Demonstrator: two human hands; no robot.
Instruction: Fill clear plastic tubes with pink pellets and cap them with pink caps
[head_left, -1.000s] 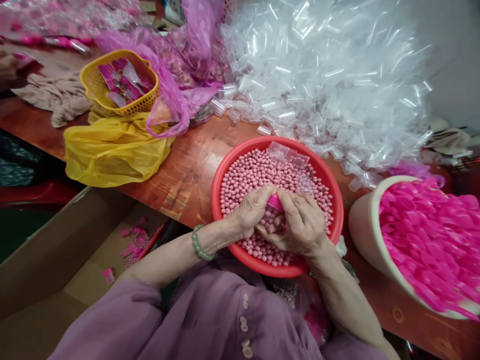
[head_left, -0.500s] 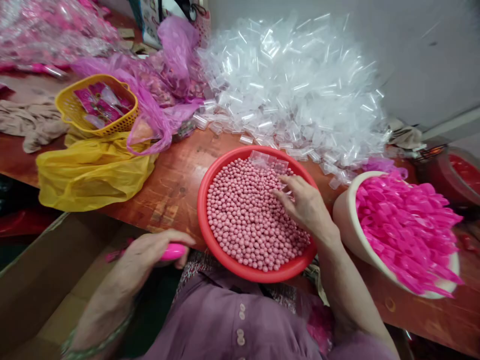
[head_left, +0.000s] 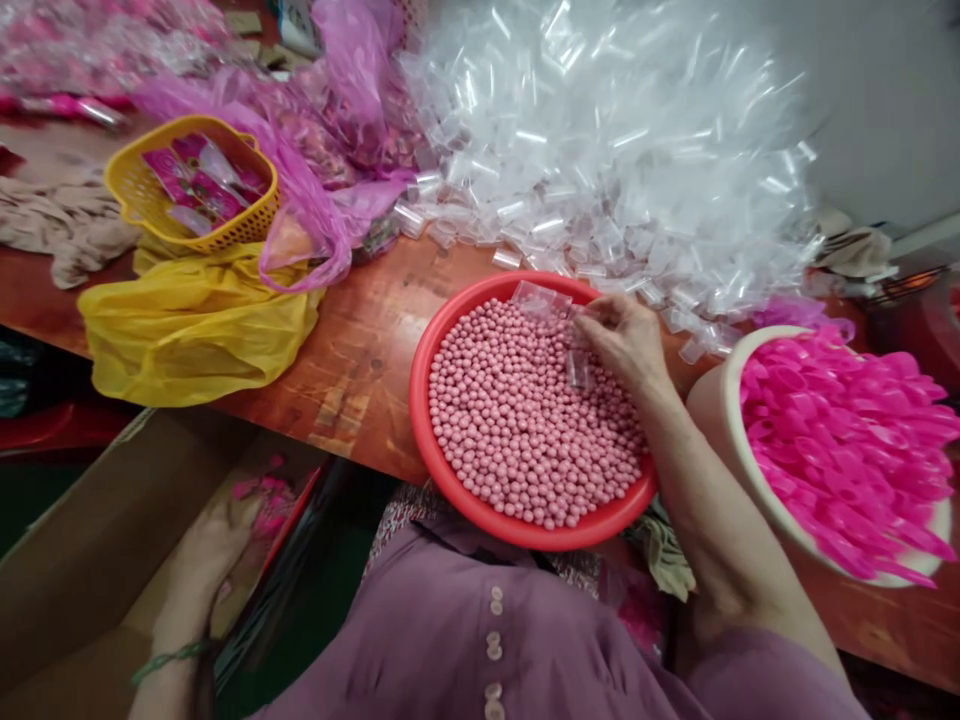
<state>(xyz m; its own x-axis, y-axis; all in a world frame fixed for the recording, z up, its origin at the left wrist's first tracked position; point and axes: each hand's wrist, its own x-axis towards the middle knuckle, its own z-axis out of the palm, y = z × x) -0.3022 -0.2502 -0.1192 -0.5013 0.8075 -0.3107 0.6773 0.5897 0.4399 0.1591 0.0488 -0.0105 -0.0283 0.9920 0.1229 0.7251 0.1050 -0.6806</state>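
My right hand (head_left: 628, 345) is over the far right part of a red basin (head_left: 421, 400), its thumb and fingers pinched on a small clear plastic tube (head_left: 579, 368). Pink beads (head_left: 517, 420) fill the basin, and other clear tubes (head_left: 538, 298) lie on them at the far rim. Down at the left, my left hand (head_left: 217, 540) reaches into a cardboard box (head_left: 97, 540) beside bright pink pieces (head_left: 270, 500). Its fingers are blurred and partly hidden, so their grip does not show.
A large heap of clear tubes (head_left: 600, 150) lies behind the basin. At the right stands a cream bucket (head_left: 724, 400) of pink plastic parts (head_left: 847, 450). A yellow basket (head_left: 142, 200), a yellow bag (head_left: 195, 330) and purple bags (head_left: 360, 110) sit on the left of the wooden table (head_left: 367, 350).
My left hand has gone from the table edge down into the box, and the pink item it held is no longer seen in it. My right hand has closed on a tube.
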